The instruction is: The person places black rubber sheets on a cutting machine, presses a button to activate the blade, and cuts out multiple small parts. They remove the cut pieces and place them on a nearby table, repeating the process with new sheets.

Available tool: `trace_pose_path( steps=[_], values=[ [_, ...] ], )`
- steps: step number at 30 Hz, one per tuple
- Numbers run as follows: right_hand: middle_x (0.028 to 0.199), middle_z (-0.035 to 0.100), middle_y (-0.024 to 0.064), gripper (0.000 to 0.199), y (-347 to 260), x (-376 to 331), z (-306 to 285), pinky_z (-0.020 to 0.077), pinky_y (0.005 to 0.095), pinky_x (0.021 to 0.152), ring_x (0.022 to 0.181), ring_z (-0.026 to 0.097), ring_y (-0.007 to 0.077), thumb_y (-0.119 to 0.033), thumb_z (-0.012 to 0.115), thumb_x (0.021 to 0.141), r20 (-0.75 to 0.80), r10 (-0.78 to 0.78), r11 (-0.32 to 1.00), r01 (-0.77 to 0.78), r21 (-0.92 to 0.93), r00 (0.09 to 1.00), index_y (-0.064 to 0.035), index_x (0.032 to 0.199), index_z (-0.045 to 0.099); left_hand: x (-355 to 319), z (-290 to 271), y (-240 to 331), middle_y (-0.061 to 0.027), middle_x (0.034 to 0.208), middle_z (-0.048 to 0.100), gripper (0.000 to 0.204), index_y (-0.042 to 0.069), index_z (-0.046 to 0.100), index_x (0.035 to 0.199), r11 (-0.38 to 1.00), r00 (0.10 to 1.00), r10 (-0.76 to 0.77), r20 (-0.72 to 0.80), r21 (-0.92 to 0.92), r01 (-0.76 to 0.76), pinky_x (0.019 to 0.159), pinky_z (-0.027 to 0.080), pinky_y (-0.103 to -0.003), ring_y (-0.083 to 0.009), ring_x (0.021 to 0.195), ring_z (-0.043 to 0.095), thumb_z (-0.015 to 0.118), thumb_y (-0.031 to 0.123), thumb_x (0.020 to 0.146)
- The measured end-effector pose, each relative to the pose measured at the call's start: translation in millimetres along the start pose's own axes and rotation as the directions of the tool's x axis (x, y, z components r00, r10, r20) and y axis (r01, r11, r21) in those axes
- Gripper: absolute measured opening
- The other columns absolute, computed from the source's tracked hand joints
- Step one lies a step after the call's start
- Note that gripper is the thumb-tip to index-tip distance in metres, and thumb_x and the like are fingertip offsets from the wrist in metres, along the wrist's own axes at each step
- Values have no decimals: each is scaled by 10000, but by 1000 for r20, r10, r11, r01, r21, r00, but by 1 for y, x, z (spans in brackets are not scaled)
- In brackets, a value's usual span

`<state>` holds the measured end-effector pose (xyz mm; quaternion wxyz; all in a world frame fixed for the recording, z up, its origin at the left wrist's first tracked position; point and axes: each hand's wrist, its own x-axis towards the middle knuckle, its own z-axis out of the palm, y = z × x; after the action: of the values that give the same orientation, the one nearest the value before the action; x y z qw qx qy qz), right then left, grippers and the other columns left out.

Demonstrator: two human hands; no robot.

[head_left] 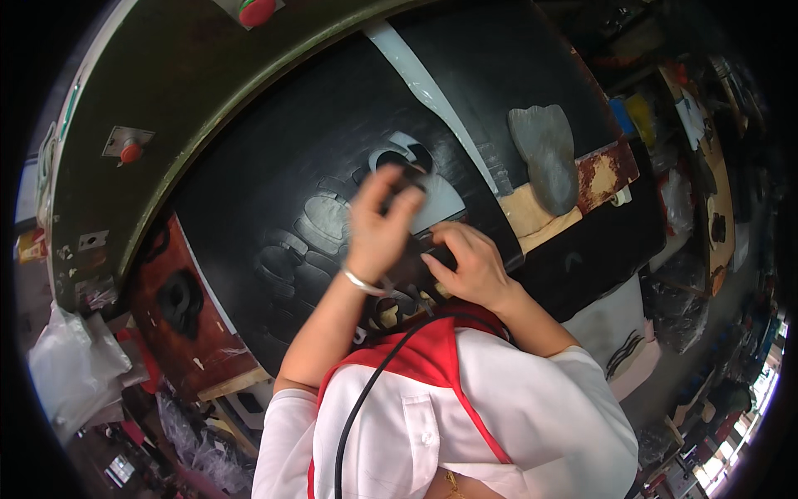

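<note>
My left hand [378, 224], blurred by motion, is over the middle of a black work mat [274, 158]. Between its thumb and forefinger is a small black piece [407, 175], its outline smeared. Just behind it lie a curved black shape [385, 156] and a pale grey sheet [443, 202] with cut-out edges. My right hand [475, 268] is bent beside the sheet's near edge, thumb and fingers curled about dark material [420, 248] whose shape I cannot make out. Sole-like outlines [324, 218] are pressed into the mat left of my left hand.
A green machine beam [179, 91] with red buttons [130, 153] curves along the far left. A grey, sole-shaped slab [546, 154] rests at the right, near a clear strip [428, 87]. Black cut pieces [179, 303] lie on a reddish board at the left, near plastic bags [75, 366].
</note>
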<state>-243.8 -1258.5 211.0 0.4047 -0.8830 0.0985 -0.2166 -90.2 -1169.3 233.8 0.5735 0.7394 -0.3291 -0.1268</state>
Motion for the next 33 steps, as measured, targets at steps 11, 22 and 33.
trace_pose_path(
  steps=[11,22,33],
  values=[
    [768,627,88,333,18,-1,1,509,356,660,738,637,245,-239,799,742,345,229,967,-255,29,910,-49,903,578,51,-201,49,19,758,626,81,79,633,951,891,764,-8,-645,-351,-287,569,402,-169,-25,634,524,625,159,955],
    [793,689,70,165,59,37,35,506,272,690,736,638,139,-151,727,788,829,101,192,-828,526,550,1,835,681,-92,-52,-15,-252,1401,416,834,-43,441,1342,773,846,39,532,521,-364,1116,205,-617,-401,1356,361,762,428,733],
    [1002,611,118,155,-13,14,34,484,390,752,889,596,279,-157,689,764,-167,-254,956,222,-191,953,-42,832,610,-80,-61,-64,-93,793,666,351,-91,595,999,890,914,-401,-58,-261,374,625,459,-285,-155,673,576,471,238,1015]
  ],
)
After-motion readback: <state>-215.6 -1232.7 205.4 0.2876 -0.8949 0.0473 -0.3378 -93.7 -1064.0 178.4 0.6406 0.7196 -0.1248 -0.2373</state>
